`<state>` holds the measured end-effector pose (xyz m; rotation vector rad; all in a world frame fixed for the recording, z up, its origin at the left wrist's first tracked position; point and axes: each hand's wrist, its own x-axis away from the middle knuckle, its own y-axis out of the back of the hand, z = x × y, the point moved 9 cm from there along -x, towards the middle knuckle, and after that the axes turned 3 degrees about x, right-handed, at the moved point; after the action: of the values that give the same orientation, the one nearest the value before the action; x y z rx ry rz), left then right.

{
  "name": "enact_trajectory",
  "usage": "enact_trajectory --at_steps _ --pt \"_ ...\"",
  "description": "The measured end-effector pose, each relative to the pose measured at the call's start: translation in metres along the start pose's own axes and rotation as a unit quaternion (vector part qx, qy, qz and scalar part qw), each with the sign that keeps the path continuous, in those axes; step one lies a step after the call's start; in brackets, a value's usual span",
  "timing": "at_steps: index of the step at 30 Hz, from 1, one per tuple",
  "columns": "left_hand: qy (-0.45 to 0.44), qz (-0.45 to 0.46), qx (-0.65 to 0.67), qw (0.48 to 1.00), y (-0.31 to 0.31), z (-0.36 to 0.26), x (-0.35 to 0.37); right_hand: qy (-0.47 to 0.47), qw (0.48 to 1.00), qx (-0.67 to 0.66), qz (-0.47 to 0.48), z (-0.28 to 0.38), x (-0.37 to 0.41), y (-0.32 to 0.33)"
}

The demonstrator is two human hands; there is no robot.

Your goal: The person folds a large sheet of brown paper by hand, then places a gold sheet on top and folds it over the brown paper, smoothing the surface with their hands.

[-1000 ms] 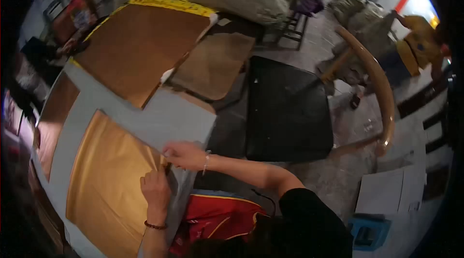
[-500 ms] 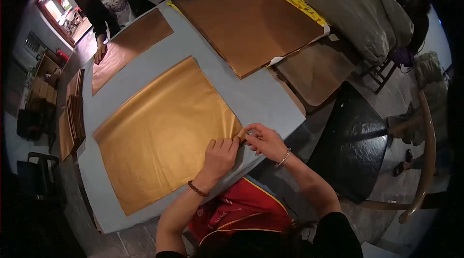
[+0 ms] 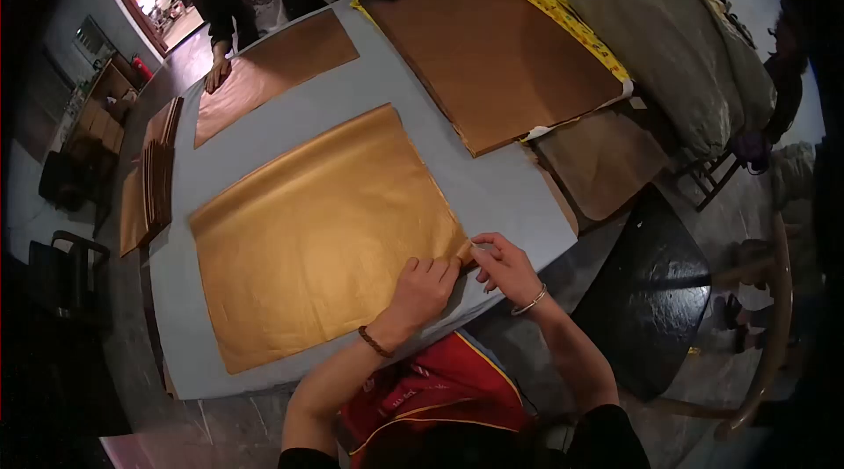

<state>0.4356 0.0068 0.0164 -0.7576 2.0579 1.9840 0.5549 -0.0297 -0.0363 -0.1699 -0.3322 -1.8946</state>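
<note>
A large gold sheet (image 3: 308,240), which could be paper or foil, lies on the grey-blue table cover (image 3: 492,196). Its near right corner is turned up in a small fold. My left hand (image 3: 425,290), with a brown beaded bracelet, is closed on the sheet beside this fold, fingers curled over the edge. From the right, my right hand (image 3: 508,267), wearing a silver bangle, pinches the tip of the same corner between thumb and fingers. Part of the corner is hidden by my fingers.
A broad stack of brown sheets (image 3: 492,56) on yellow wrapping sits at the far right. Across the table, another person's hand (image 3: 217,73) rests on a copper-coloured sheet (image 3: 281,65). Folded brown sheets (image 3: 149,188) stand at the left edge. A black chair seat (image 3: 646,293) is at right.
The camera view has shifted, so the table appears a little farther right and rotated. Both my hands stay at the folded corner, with little change in grip.
</note>
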Motion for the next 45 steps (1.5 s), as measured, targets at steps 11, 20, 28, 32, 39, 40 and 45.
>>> enact_trajectory --at_steps 11,20,28,32,39,40,45 --pt "0.008 -0.035 0.023 0.999 0.003 0.003 0.003 -0.046 0.996 -0.078 0.013 -0.004 -0.010 -0.009" --pt "-0.001 -0.041 0.032 0.999 0.001 0.001 0.004 -0.073 0.997 0.018 0.022 0.001 -0.013 -0.006" --pt "-0.028 -0.034 -0.014 0.999 -0.004 -0.004 0.001 -0.071 0.997 0.003 0.035 -0.002 -0.012 -0.004" --pt "-0.028 -0.066 -0.025 0.997 -0.003 -0.004 -0.002 -0.059 0.996 -0.012 0.060 -0.003 -0.011 -0.005" --pt "0.001 -0.004 -0.036 0.999 -0.001 0.000 0.002 0.114 0.968 0.216 -0.052 0.045 -0.033 0.024" --pt "-0.012 -0.003 -0.032 0.999 -0.002 -0.003 0.002 0.112 0.960 0.247 -0.068 0.062 -0.044 0.027" --pt "-0.003 -0.028 -0.014 1.000 0.001 -0.001 0.002 0.117 0.856 0.465 -0.194 0.079 -0.117 0.050"
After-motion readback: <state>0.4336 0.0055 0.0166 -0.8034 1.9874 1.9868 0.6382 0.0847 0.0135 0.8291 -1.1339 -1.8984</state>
